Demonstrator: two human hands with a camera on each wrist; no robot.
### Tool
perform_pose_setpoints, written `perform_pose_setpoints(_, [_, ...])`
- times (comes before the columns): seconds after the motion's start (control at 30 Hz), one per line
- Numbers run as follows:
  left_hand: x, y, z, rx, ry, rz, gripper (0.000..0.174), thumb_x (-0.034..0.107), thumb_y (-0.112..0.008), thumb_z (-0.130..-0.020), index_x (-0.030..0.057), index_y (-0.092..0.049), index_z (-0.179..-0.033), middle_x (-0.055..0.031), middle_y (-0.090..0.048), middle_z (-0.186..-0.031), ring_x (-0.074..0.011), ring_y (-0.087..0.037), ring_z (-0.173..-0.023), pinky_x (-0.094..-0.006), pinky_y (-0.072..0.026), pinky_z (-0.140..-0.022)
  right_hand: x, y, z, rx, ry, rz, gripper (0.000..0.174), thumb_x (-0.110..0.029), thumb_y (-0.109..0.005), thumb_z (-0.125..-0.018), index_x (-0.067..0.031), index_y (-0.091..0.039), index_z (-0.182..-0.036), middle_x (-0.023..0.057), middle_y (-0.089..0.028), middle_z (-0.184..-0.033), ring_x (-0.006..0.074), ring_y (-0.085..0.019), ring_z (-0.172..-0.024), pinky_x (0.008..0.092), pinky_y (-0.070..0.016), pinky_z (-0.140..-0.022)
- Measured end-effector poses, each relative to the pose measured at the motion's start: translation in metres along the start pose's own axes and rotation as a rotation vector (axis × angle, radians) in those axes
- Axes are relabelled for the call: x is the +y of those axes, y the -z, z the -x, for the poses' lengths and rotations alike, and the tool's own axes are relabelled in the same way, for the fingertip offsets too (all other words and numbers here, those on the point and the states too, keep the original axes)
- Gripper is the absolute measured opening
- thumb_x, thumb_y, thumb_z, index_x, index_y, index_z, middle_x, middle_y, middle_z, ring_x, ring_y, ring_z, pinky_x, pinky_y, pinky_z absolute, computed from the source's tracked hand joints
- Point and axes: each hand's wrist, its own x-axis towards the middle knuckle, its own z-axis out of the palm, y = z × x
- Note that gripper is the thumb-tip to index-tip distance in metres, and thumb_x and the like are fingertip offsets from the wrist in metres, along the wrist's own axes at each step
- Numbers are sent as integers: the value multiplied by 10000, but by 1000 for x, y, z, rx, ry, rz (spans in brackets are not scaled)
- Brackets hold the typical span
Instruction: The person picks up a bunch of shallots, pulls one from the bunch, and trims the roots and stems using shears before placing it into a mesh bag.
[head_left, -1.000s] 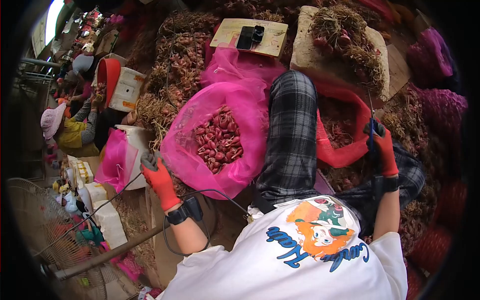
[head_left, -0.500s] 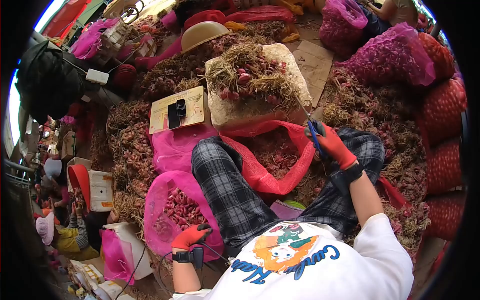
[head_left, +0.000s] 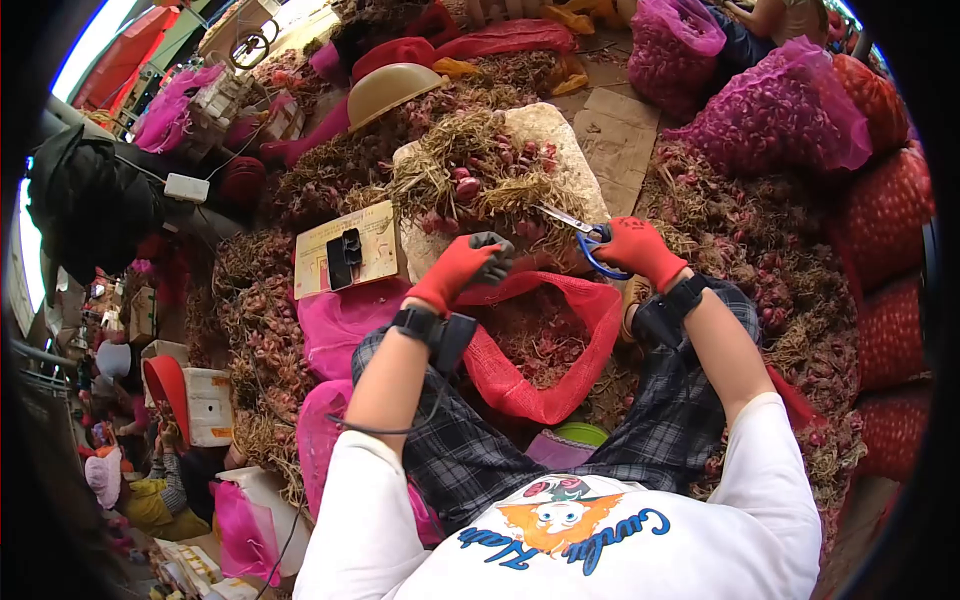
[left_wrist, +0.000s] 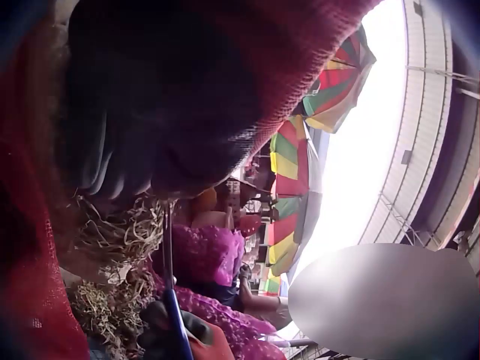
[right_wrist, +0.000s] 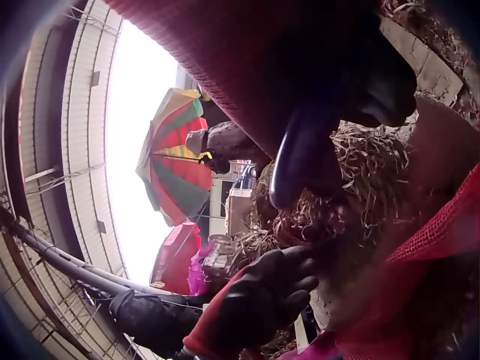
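My right hand (head_left: 640,252), in a red glove with dark fingers, grips blue-handled scissors (head_left: 598,262), whose blades point toward a pile of red shallots with dry stalks (head_left: 470,185). This pile lies on a pale block (head_left: 560,135). Just in front of the block, my left hand (head_left: 468,268) is above the edge of a red mesh bag (head_left: 545,402). In the right wrist view, the left hand (right_wrist: 259,304) shows relaxed fingers holding nothing, close to the shallots and stalks (right_wrist: 371,161).
A board (head_left: 375,225) with a black phone (head_left: 340,268) lies left of the block. Pink mesh (head_left: 325,410) is beside the left leg. A beige basin (head_left: 395,92) sits behind, filled mesh bags (head_left: 785,115) stand at the right, and loose shallots (head_left: 775,250) cover the ground.
The left hand has moved from beside the pink bag up to the front of the block. The right hand has turned, bringing the scissors leftward toward the pile. The head view has shifted.
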Motion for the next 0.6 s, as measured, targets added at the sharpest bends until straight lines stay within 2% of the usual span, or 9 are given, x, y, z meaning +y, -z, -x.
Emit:
perform_pose_setpoints(0.03, [-29, 7, -43, 18, -8, 101, 193, 209, -545, -941, 29, -596, -988, -33, -613, -805, -106, -572, -654, -236, -476, -578, 5, -5, -3, 43, 4, 27, 519, -508, -560, -736, -17, -661, -871, 183, -648, -893, 335, -627, -864, 398, -494, -733])
perform_pose_setpoints(0.07, [-58, 10, -80, 178, -102, 99, 146, 181, -583, -915, 38, -605, -928, -20, -608, -763, -87, -551, -629, -224, -449, -550, 10, -11, -6, 85, 6, 54, 511, -504, -564, -734, -23, -660, -876, 178, -649, -899, 333, -626, -867, 395, -494, -733])
perform_pose_setpoints(0.1, [-76, 1, -109, 497, -223, -232, 153, 178, -629, -878, 27, -609, -895, -11, -610, -746, -64, -532, -609, -221, -425, -536, 15, -15, -11, 13, -64, -26, 506, -500, -574, -726, -23, -657, -873, 178, -649, -884, 329, -628, -857, 396, -494, -734])
perform_pose_setpoints(0.13, [-82, -10, -123, 623, -201, -317, 348, 289, -723, -767, -4, -611, -918, -110, -660, -796, -194, -616, -722, -336, -505, -696, 17, -14, -14, 19, -52, -64, 505, -500, -577, -724, -25, -656, -875, 177, -649, -881, 327, -629, -858, 397, -494, -736])
perform_pose_setpoints(0.23, [-95, -39, -150, 875, -12, -598, 939, 456, -784, -645, -33, -349, -1318, -290, -486, -1240, -385, -498, -1152, -398, -411, -959, 16, -22, -25, -63, -66, -105, 515, -504, -582, -715, -30, -660, -899, 178, -655, -885, 317, -634, -867, 397, -495, -755])
perform_pose_setpoints(0.33, [-98, -65, -164, 1173, -22, -915, 1057, 446, -788, -642, -42, -223, -1390, -323, -427, -1272, -426, -462, -1165, -406, -398, -972, 16, -31, -36, -73, -100, -179, 532, -510, -577, -716, -18, -663, -901, 188, -656, -899, 325, -637, -865, 396, -495, -771])
perform_pose_setpoints(0.47, [-93, -32, -169, 982, -99, -647, 913, 355, -793, -654, 24, -334, -1370, -246, -511, -1200, -362, -510, -1112, -394, -399, -961, 18, -27, -42, -19, -111, -160, 565, -525, -566, -726, 7, -665, -887, 222, -650, -931, 340, -636, -875, 400, -494, -789])
perform_pose_setpoints(0.53, [-125, 14, -190, 744, -464, -54, 468, 158, -742, -704, 26, -560, -1115, -111, -667, -908, -251, -612, -793, -354, -480, -731, 19, -28, -45, -32, -151, -247, 641, -594, -566, -739, 23, -659, -884, 231, -648, -948, 338, -633, -904, 396, -485, -811])
perform_pose_setpoints(0.6, [-103, 31, -165, 591, -240, 77, 409, 148, -728, -720, 16, -581, -1078, -118, -676, -890, -239, -618, -720, -338, -486, -662, 18, -40, -44, 34, -138, -372, 693, -635, -564, -745, 38, -651, -884, 233, -646, -957, 343, -628, -927, 395, -476, -831])
